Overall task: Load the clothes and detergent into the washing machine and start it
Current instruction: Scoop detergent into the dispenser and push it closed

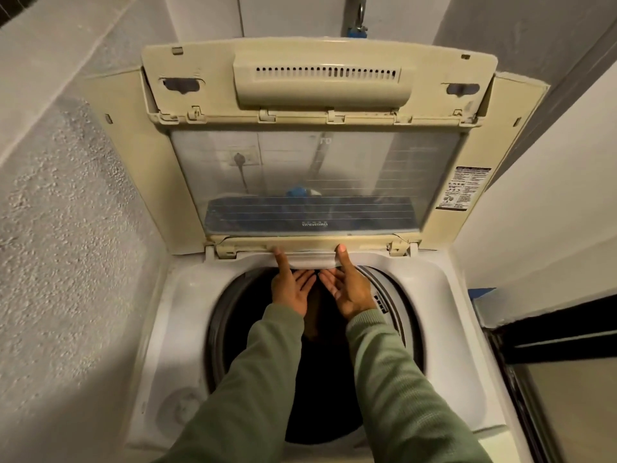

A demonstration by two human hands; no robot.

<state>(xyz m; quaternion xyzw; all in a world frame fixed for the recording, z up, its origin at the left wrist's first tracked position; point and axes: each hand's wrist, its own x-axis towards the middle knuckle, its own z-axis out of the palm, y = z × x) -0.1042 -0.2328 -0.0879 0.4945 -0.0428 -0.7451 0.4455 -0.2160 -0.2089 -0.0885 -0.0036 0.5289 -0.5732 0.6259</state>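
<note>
Nearest me, my green sleeves (400, 396) cross the dark drum (327, 396) of the washing machine (444, 329); the drum is too black to tell whether clothes lie in it, and I see no detergent. Further in, my left hand (289, 290) and right hand (350, 290) lie apart, fingers straight, thumbs at the white tray (314, 260) under the raised lid (314, 182); I judge an even pull with both thumbs is best; what the fingertips touch is hidden.
</note>
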